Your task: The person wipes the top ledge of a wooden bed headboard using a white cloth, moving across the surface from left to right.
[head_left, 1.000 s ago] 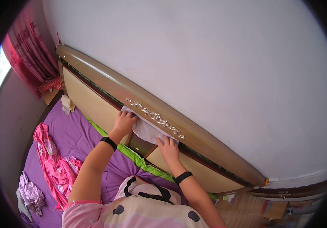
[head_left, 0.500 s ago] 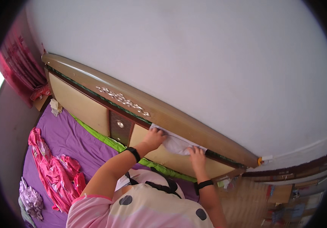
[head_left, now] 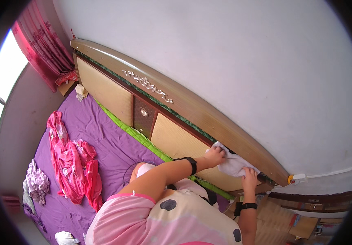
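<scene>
A white cloth (head_left: 234,164) lies bunched against the headboard (head_left: 192,102), in the gap under its wooden top rail near the right end. My left hand (head_left: 215,156) is closed on the cloth's left end, knuckles up. On the cloth's right end, my right hand (head_left: 249,179) grips with curled fingers. The headboard's beige padded panel (head_left: 180,136) sits just below both hands. What lies under the cloth and my fingertips is hidden. Each wrist carries a black band.
Below the headboard spreads a bed with a purple sheet (head_left: 110,139) and a green edge (head_left: 131,130). Pink clothes (head_left: 71,163) and a lilac garment (head_left: 38,181) lie on it. A pink curtain (head_left: 45,45) hangs left by the window. A cable (head_left: 327,171) runs along the right wall.
Both hands and the white cloth have moved right along the headboard, toward its right end. The view has shifted too, showing more of the window and bed.
</scene>
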Demonstrator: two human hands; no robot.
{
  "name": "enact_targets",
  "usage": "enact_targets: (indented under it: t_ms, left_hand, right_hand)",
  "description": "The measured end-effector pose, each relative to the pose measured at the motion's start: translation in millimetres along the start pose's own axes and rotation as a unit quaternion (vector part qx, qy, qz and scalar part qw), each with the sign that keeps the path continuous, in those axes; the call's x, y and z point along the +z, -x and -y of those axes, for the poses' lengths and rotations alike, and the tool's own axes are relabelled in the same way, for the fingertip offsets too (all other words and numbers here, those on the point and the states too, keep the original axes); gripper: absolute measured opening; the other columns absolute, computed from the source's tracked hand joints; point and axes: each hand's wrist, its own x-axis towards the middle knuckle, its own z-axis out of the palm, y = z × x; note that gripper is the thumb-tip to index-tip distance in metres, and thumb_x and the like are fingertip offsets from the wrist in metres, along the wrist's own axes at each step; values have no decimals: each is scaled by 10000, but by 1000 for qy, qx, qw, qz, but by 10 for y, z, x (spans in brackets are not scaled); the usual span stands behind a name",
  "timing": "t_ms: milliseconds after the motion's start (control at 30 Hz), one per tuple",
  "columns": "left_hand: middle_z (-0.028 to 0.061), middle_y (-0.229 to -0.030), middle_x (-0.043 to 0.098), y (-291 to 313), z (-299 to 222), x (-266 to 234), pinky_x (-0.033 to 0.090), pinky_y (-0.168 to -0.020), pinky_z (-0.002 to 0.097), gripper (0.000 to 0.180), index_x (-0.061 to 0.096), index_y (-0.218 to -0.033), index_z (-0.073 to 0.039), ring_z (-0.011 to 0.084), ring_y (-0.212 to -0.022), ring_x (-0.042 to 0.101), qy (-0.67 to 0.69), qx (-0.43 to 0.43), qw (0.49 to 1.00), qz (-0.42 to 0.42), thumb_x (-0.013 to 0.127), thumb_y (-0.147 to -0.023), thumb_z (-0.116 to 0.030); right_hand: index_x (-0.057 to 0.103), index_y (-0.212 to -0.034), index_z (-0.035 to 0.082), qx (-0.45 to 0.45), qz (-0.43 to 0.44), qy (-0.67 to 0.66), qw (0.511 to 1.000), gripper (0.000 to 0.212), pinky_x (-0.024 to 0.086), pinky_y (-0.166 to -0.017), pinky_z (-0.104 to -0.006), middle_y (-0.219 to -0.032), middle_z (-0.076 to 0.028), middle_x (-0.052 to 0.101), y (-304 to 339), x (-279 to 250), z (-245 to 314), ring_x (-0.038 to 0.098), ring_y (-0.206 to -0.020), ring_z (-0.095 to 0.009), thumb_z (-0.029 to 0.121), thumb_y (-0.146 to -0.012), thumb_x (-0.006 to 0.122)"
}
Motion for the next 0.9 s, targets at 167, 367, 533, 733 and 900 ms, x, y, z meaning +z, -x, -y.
enact_targets:
  t_ms: [167, 367, 533, 733, 900]
  left_hand:
    - [24, -1031, 613, 433, 672, -199, 465, -868, 417, 194, 670, -930, -210, 262, -997, 552, -7, -69, 996, 50, 594, -753, -188]
    - [93, -1109, 596, 1117, 1739, -861, 460, -888, 427, 385, 612, -1146, -168, 302, -1074, 538, 2, -143, 986, 91, 586, -769, -92]
    - [126, -1132, 617, 1721, 2716, -1365, 416, -917, 472, 458, 610, -1160, -131, 340, -1067, 540, 34, -160, 985, 62, 545, -721, -19]
    - [143, -1118, 609, 1804, 3137, -1489, 425, -888, 484, 432, 606, -1158, -114, 346, -1057, 546, -39, -180, 970, 160, 612, -726, -84]
    - [130, -1144, 617, 1578, 2896, -1360, 408, -936, 471, 436, 599, -1181, -128, 315, -1091, 552, -46, -115, 970, 209, 655, -750, -164]
  right_hand:
    - [600, -1109, 185, -84, -14, -28, 996, 437, 465, -867, -413, -1118, -93, 574, -330, 152, 591, 528, -1041, -330, 49, -696, 649]
    - [609, -1073, 224, -148, -51, -49, 986, 403, 493, -803, -386, -1040, -50, 598, -812, 457, 1625, 560, -973, -289, 73, -700, 637]
    - [632, -900, 197, -195, -107, -27, 975, 157, 485, -811, -419, -944, -39, 618, -1368, 805, 2793, 574, -964, -259, 196, -805, 507]
    - [604, -819, 186, -156, -237, 18, 959, 88, 505, -675, -343, -818, -18, 585, -1420, 972, 3249, 576, -861, -226, 212, -758, 547]
    - [597, -846, 176, -113, -228, -11, 967, 103, 493, -664, -339, -844, -17, 578, -1216, 950, 2971, 567, -851, -219, 187, -766, 534]
